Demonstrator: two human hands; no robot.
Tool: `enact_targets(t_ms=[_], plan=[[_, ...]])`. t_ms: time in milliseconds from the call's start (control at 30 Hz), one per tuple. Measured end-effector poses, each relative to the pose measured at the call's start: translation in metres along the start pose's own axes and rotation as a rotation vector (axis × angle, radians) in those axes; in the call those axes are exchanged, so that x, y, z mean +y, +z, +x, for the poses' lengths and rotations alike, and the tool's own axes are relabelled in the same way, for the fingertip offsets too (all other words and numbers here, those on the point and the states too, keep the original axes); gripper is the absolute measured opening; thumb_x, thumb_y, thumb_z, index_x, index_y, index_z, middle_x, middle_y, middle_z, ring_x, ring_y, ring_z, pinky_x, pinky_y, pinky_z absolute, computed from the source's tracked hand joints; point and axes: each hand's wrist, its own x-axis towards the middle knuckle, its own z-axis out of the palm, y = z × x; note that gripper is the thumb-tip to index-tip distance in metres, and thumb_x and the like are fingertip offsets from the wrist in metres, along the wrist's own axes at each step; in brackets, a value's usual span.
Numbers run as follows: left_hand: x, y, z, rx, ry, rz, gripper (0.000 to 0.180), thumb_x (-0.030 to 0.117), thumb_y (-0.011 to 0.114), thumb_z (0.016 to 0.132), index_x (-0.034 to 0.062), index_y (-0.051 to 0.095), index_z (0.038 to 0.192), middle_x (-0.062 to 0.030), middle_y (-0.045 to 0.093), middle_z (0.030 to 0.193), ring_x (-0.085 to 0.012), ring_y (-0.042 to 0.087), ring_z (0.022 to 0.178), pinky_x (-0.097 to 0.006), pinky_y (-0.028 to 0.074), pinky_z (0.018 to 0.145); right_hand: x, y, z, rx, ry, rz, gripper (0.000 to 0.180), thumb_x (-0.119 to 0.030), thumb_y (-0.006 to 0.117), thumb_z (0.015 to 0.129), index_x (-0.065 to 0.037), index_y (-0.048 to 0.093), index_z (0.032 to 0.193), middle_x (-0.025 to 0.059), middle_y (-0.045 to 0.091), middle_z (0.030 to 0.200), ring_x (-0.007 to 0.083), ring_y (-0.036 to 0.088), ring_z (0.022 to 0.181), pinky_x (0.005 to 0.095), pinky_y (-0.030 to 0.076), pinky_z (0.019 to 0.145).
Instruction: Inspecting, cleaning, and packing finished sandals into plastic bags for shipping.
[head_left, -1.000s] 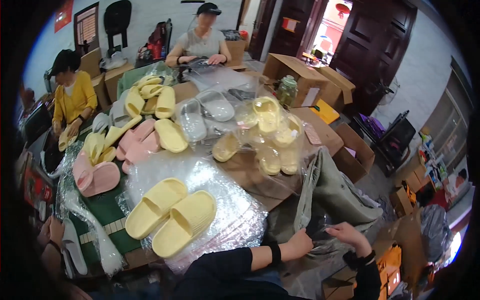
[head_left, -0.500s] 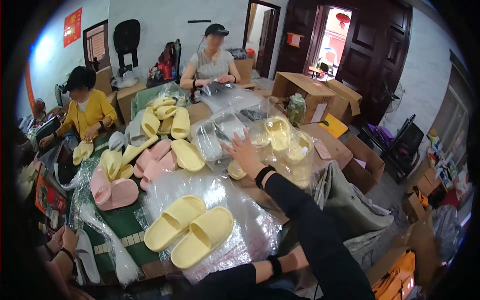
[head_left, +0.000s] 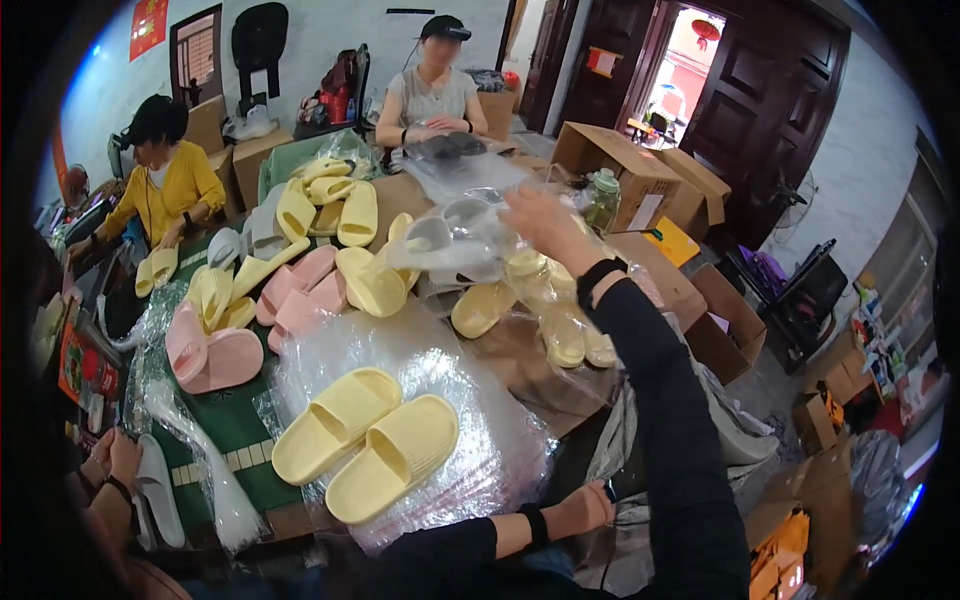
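Note:
My right hand (head_left: 548,226) reaches over the far middle of the table, fingers curled at the edge of a clear bag of grey slippers (head_left: 455,240), which is tilted up. Close to my body, my left hand (head_left: 585,510) is closed round a small dark thing, mostly hidden by the fingers. A pair of pale yellow slippers (head_left: 395,455) lies on a stack of clear plastic bags (head_left: 485,475) in front of me. Beside my right forearm lie bagged yellow slippers (head_left: 565,335). Another yellow slipper (head_left: 482,310) is next to them.
Pink slippers (head_left: 215,350) and more yellow slippers (head_left: 357,215) crowd the table's left side. Cardboard boxes (head_left: 625,170) and a glass jar (head_left: 602,200) stand at the far right. Two people sit across the table, one in a yellow top (head_left: 165,195); another person's hands (head_left: 120,460) show at lower left.
My right hand has moved away and right, and the bag of grey slippers has shifted and tilted up, baring the cardboard below. My left hand has come further into view.

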Motion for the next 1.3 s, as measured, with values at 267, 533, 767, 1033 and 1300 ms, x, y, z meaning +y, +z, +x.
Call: enact_targets(t_ms=[267,533,767,1033,1300], plan=[[0.002,-0.006,0.001,-0.115,0.014,0.070,0.006,0.014,0.055,0.077,0.0102,0.055,0.073,-0.0048,0.058,0.056,-0.0225,0.062,0.057,-0.035,0.045,0.070,-0.036,0.021,-0.098,-0.593,0.015,-0.192,0.070,-0.035,0.069,0.073,-0.016,0.043,0.136,0.0146,0.041,0.141,0.0324,0.039,0.128,0.0621,0.024,0.105],[0.008,-0.010,-0.003,-0.106,-0.012,0.098,0.005,0.014,0.055,0.078,0.0100,0.058,0.077,-0.0049,0.060,0.057,-0.0221,0.062,0.059,-0.035,0.044,0.074,-0.013,0.043,-0.105,-0.315,0.041,0.093,0.031,-0.011,0.057,0.076,-0.010,0.055,0.107,0.0112,0.060,0.084,0.0298,0.064,0.077,0.0395,0.050,0.061],[0.001,-0.013,-0.005,-0.226,-0.057,0.112,0.016,0.020,0.053,0.086,0.0089,0.063,0.091,-0.0034,0.061,0.063,-0.0229,0.062,0.062,-0.036,0.042,0.073,0.017,-0.015,-0.038,-0.160,0.337,-0.101,0.022,-0.013,0.054,0.078,-0.011,0.056,0.100,0.0128,0.062,0.085,0.0312,0.064,0.076,0.0437,0.051,0.060],[0.004,-0.039,0.018,-0.567,-0.086,0.133,0.019,0.016,0.058,0.080,0.0099,0.064,0.098,-0.0032,0.066,0.075,-0.0199,0.064,0.075,-0.034,0.040,0.081,0.102,-0.068,-0.066,0.418,0.442,0.122,0.040,-0.024,0.045,0.096,-0.007,0.051,0.131,0.0107,0.059,0.121,0.0259,0.057,0.108,0.0324,0.043,0.095],[-0.001,-0.027,-0.001,0.077,0.001,0.060,0.007,0.013,0.057,0.072,0.0133,0.061,0.078,-0.0036,0.055,0.059,-0.0225,0.058,0.061,-0.037,0.042,0.066,0.101,-0.211,-0.095,0.513,0.549,0.166,0.012,-0.013,0.053,0.090,-0.005,0.058,0.098,0.0031,0.060,0.088,0.0116,0.055,0.080,0.0281,0.046,0.072]])
